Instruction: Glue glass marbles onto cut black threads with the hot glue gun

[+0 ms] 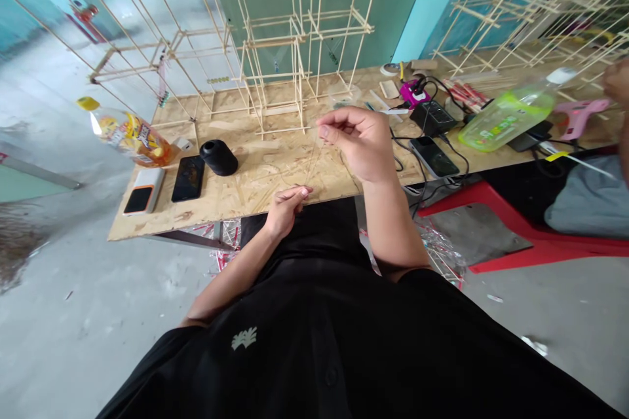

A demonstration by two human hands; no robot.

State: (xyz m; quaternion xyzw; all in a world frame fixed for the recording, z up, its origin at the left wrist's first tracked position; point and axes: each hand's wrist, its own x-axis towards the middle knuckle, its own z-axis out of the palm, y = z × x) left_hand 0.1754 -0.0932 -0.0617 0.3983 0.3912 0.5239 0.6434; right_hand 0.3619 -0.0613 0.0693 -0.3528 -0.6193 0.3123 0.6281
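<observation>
Shirt (319,340): black, foreground.
Left hand (287,206): pinching thin strand (312,163) low.
Right hand (356,141): pinching its upper end.
Risk: thin strand may snap if pulled hard.

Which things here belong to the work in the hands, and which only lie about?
In hand: thin strands, pinched by left hand and right hand; likely black spool.
Lying about: black phone, orange bottle, green bottle, pink glue gun.
</observation>
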